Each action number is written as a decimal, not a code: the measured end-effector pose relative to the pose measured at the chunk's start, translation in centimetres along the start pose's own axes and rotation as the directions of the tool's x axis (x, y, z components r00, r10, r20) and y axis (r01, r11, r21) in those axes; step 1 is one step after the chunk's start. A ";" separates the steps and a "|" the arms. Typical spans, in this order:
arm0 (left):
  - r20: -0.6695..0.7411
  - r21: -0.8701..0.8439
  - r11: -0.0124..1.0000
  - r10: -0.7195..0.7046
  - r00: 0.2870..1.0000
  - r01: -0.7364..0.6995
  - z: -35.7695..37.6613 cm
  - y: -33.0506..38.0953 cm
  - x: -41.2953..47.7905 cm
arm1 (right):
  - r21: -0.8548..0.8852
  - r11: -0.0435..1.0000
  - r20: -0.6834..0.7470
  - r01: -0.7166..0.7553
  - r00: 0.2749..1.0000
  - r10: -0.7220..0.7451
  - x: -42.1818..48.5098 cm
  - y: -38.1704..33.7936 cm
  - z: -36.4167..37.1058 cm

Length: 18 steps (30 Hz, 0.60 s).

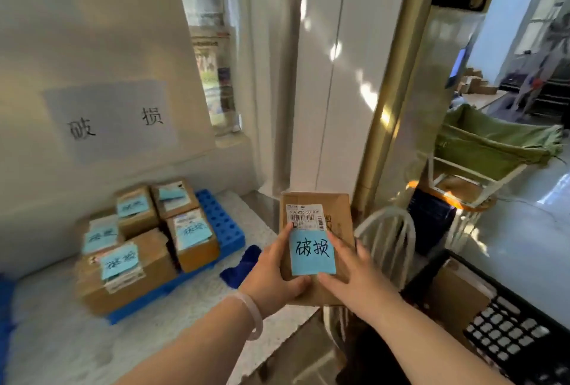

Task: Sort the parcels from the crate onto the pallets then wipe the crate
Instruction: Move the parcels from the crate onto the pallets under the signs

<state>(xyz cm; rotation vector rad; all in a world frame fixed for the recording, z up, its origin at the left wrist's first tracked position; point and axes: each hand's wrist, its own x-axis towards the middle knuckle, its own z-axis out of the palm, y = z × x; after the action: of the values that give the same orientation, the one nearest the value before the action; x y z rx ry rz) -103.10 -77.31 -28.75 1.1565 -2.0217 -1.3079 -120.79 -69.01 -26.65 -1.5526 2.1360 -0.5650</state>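
"Where was the parcel (337,210)?"

"Low centre of the frame, in the air. The left hand (271,276) clamped it, thumb on top. The right hand (354,273) had its thumb and forefinger spread beside the blue note (311,253), and the rest were probably curled round the edge, though hidden."

"Which step?"

"Sorting. Next, I'd judge, carry it to the blue pallet (222,224) at lower left and set it among the same-labelled boxes (148,264)."

Brown cardboard parcel (320,212), light-blue note (311,253) with black writing; blue pallet (222,224) at nine o'clock; black lattice crate (512,323) at four o'clock.
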 end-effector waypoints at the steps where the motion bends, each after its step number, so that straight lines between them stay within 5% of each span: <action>1: -0.033 0.008 1.000 -0.012 0.999 0.012 -2.0 -0.9 -0.8 | -0.002 1.000 0.014 0.024 1.000 -0.024 0.5 -1.9 1.4; 18: -0.317 -0.033 0.987 -0.157 0.935 0.155 -24.9 -13.7 -11.7 | 0.004 0.956 0.243 0.293 0.927 -0.285 3.9 -25.2 17.7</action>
<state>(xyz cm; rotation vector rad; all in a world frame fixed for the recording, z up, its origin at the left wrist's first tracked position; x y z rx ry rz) -72.84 -82.62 -29.43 1.4474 -1.7181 -1.1123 -92.24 -81.16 -27.46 -1.8668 1.7563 -0.4098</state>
